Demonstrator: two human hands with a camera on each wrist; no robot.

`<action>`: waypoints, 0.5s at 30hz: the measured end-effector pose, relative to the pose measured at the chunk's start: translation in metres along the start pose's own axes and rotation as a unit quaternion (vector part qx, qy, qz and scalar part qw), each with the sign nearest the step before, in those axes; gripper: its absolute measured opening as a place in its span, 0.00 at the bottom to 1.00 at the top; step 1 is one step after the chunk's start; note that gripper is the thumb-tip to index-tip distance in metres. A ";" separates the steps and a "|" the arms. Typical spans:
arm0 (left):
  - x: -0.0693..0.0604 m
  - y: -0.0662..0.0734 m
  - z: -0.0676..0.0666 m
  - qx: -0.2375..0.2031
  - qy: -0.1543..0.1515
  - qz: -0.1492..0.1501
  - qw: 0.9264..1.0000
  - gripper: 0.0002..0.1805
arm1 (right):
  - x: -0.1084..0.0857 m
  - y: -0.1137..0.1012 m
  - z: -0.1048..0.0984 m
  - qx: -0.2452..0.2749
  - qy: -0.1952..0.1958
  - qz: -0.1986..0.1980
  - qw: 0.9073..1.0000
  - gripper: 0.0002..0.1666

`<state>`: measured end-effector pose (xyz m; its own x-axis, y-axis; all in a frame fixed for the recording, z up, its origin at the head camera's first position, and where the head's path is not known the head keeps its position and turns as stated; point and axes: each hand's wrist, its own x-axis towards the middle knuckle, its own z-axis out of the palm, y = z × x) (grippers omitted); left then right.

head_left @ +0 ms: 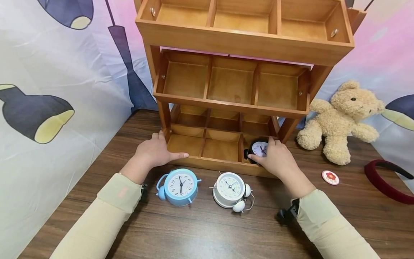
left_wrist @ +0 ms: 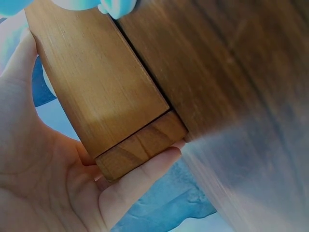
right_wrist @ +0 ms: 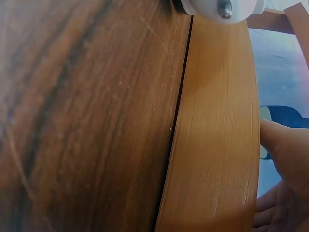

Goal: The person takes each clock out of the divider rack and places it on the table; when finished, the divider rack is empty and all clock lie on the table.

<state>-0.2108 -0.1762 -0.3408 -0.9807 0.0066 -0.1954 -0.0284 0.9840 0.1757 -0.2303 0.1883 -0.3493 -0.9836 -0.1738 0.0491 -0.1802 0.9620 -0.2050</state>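
Note:
At the lower left corner of the wooden shelf (head_left: pixel 220 164), my left hand (head_left: pixel 151 150) grips the bottom tray, thumb along its front edge and fingers round its side. The left wrist view shows this hand (left_wrist: pixel 58 166) round the tray's end (left_wrist: pixel 142 145). My right hand (head_left: pixel 279 158) holds a black clock (head_left: pixel 258 146) in the bottom tray's right compartment, with the thumb across its face. In the right wrist view, the hand (right_wrist: pixel 289 169) is behind the front board (right_wrist: pixel 217 116), and the black clock is hidden.
A blue alarm clock (head_left: pixel 182 187) and a white one (head_left: pixel 230 187) lie face up in front of the shelf. To its right are a teddy bear (head_left: pixel 344 118), a round flower badge (head_left: pixel 330 177) and a dark red headband (head_left: pixel 385 187). Printed cloth hangs behind.

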 end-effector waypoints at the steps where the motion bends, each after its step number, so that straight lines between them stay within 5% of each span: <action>1: 0.000 0.000 0.000 0.000 0.000 0.000 1.000 0.76 | 0.000 0.000 0.000 -0.005 0.002 -0.002 1.000 0.62; 15: 0.000 -0.001 0.001 -0.002 0.002 0.000 1.000 0.76 | 0.003 0.001 0.001 -0.032 0.003 -0.017 0.999 0.54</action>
<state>-0.2110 -0.1773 -0.3417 -0.9814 0.0062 -0.1921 -0.0288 0.9835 0.1789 -0.2333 0.1889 -0.3502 -0.9768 -0.2054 0.0601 -0.2120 0.9671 -0.1404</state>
